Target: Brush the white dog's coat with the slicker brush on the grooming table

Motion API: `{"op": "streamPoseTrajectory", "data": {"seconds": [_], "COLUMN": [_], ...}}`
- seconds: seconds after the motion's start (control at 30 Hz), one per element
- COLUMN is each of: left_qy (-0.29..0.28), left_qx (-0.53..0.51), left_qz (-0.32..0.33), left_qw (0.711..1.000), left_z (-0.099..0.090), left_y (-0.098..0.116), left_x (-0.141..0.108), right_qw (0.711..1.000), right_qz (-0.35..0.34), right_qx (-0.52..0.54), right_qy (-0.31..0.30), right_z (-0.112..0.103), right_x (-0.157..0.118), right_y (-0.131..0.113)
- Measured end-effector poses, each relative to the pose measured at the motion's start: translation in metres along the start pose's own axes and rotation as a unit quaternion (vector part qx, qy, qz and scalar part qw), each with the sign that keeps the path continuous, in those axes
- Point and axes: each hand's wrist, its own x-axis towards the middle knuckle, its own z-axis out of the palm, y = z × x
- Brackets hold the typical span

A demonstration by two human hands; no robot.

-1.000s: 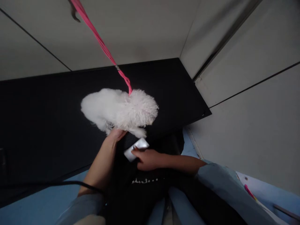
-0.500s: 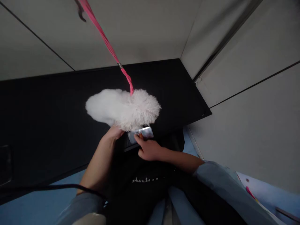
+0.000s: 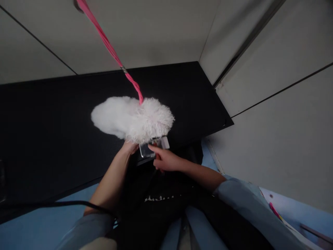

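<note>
A fluffy white dog with a curly-haired head is on a black ribbed table, seen from above. My right hand is closed around the red-brown handle of a slicker brush, its index finger reaching along toward the head. The brush's flat metallic head lies against or right beside the fur at the near side of the dog's head. My left hand reaches under the near edge of the fur; the fur hides most of its fingers, so their grip cannot be made out.
A pink cord with a metal clasp runs from the upper left to the dog's neck. Pale panel walls border the table at back and right. A black cable crosses near my left forearm. Blue floor shows below.
The brush has tilted, with its plate now at a different angle, and my right hand has shifted slightly upward. My left hand stays by the fur. The whole view has drifted a little.
</note>
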Motion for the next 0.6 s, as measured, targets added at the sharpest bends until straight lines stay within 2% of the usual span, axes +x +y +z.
{"op": "streamPoseTrajectory", "data": {"seconds": [0.07, 0.1, 0.2, 0.23, 0.27, 0.3, 0.37, 0.4, 0.43, 0.5, 0.6], "left_qy": [0.019, 0.028, 0.032, 0.029, 0.028, 0.028, 0.032, 0.031, 0.029, 0.031, 0.057], "left_qx": [0.008, 0.008, -0.018, -0.031, -0.045, -0.058, -0.077, -0.083, -0.084, -0.080, -0.045], "left_qz": [0.009, 0.026, 0.063, 0.057, 0.043, 0.027, 0.005, 0.002, 0.004, 0.019, 0.064], "left_qw": [1.000, 0.999, 0.997, 0.997, 0.998, 0.998, 0.997, 0.996, 0.996, 0.996, 0.995], "left_z": [0.004, 0.007, 0.018, 0.022, 0.026, 0.029, 0.034, 0.036, 0.037, 0.037, 0.030], "left_y": [-0.001, -0.001, 0.001, 0.001, 0.002, 0.004, 0.006, 0.007, 0.007, 0.007, 0.000], "left_x": [-0.001, -0.002, -0.007, -0.008, -0.009, -0.009, -0.008, -0.007, -0.007, -0.010, -0.026], "right_qw": [0.999, 1.000, 0.987, 0.981, 0.979, 0.975, 0.950, 0.939, 0.938, 0.951, 0.967], "right_qz": [-0.016, -0.016, 0.012, 0.030, 0.052, 0.076, 0.105, 0.103, 0.091, 0.048, 0.022], "right_qx": [-0.008, -0.005, 0.093, 0.138, 0.178, 0.209, 0.238, 0.243, 0.243, 0.218, 0.103], "right_qy": [0.037, 0.020, -0.130, -0.132, -0.088, -0.006, 0.173, 0.218, 0.230, 0.213, 0.230], "right_z": [0.002, 0.004, 0.017, 0.021, 0.024, 0.026, 0.026, 0.025, 0.024, 0.025, 0.031], "right_x": [0.002, 0.000, -0.012, -0.015, -0.017, -0.017, -0.007, 0.002, 0.011, 0.030, 0.046], "right_y": [0.003, 0.006, 0.022, 0.028, 0.034, 0.038, 0.042, 0.041, 0.038, 0.030, 0.018]}}
